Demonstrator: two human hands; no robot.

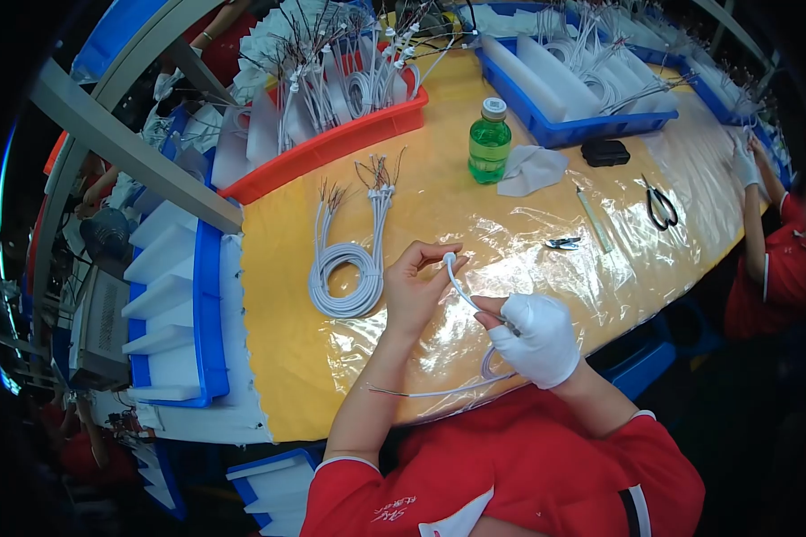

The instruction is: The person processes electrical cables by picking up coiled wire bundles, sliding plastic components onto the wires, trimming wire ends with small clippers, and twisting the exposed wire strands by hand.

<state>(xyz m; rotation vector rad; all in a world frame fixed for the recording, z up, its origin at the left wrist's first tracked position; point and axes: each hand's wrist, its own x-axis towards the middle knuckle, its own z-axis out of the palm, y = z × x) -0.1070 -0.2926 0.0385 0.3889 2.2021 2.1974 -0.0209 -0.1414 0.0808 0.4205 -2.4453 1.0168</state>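
My left hand (421,285), bare, pinches the rounded end of a white cable (462,292) between thumb and fingers. In a white glove with bare fingertips, my right hand (537,338) grips the same cable a little further along. The cable loops below the right hand, and its thin wire end stretches left over my left forearm. To the left of my left hand lies a coiled bundle of white cables (347,281), its stripped dark wire ends pointing up. Small cutters (562,243) rest on the plastic-covered table (282,358), right of the hands.
A red bin (331,153) and a blue bin (557,132) with cables stand at the back. Nearby are a green bottle (490,143), a cloth (533,170), a black case (605,153), a pen-like tool (593,220) and pliers (661,208). A co-worker (779,251) is at right.
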